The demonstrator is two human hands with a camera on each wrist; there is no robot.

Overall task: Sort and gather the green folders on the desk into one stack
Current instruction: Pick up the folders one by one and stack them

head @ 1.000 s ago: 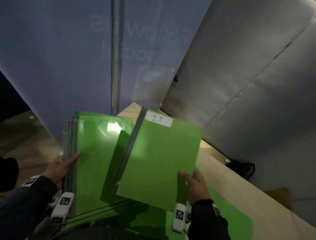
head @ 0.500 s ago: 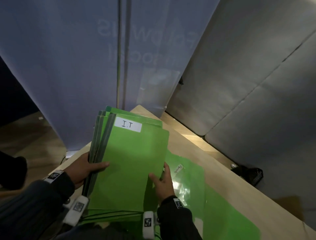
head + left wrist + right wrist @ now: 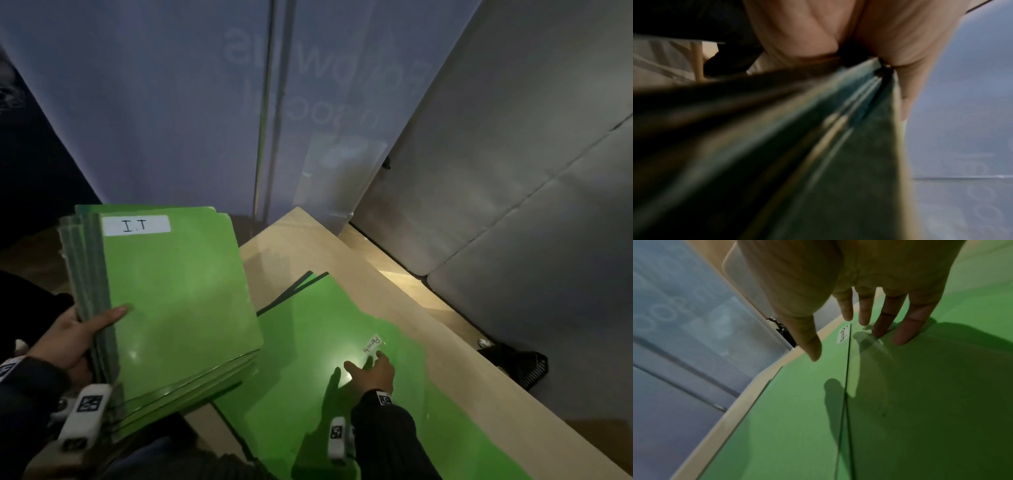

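My left hand (image 3: 82,339) grips a stack of green folders (image 3: 178,301) by its spine edge, thumb on the top one, which carries a white "I.T" label (image 3: 137,225). The left wrist view shows the stack's edges (image 3: 838,146) blurred, clamped between thumb and palm. More green folders (image 3: 308,342) lie flat and overlapping on the wooden desk (image 3: 394,294); one bears a "Permits" label (image 3: 372,343). My right hand (image 3: 371,371) is spread flat, its fingertips (image 3: 902,337) touching the lying folders (image 3: 920,402) beside that label (image 3: 844,333).
The desk's far edge runs diagonally toward the lower right, with grey padded panels (image 3: 513,171) behind it. A pale banner with a metal pole (image 3: 267,113) stands at the back. A dark basket-like object (image 3: 513,365) sits on the floor to the right.
My right hand laid the "I.T" folder on the held stack, let go, and moved right onto the folders lying on the desk. The left hand shifted the stack leftward.
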